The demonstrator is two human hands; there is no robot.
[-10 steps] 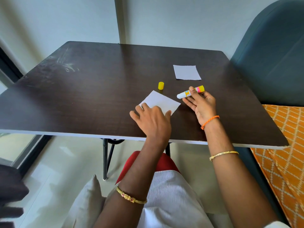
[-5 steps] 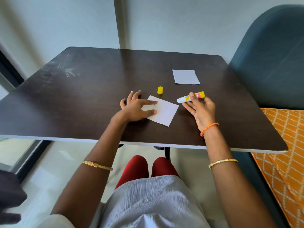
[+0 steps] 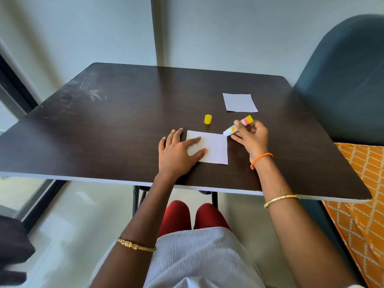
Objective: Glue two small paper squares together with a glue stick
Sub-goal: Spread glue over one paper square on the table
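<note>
A white paper square (image 3: 214, 147) lies on the dark table (image 3: 116, 129) near its front edge. My left hand (image 3: 176, 151) rests flat on the square's left part, index finger and thumb spread on the paper. My right hand (image 3: 252, 139) grips an uncapped glue stick (image 3: 239, 126), white with a yellow and pink end, its tip tilted down just off the square's top right corner. The yellow cap (image 3: 207, 119) stands on the table behind the square. A second white paper square (image 3: 240, 102) lies farther back to the right.
A dark teal chair back (image 3: 342, 80) stands right of the table, and an orange patterned cushion (image 3: 365, 204) lies below it. A pale wall runs behind the table. My knees in red show under the front edge.
My right hand has lifted the glue stick off the table and tilted its tip toward the near square. My left hand turned the square straight and lies flatter on it.
</note>
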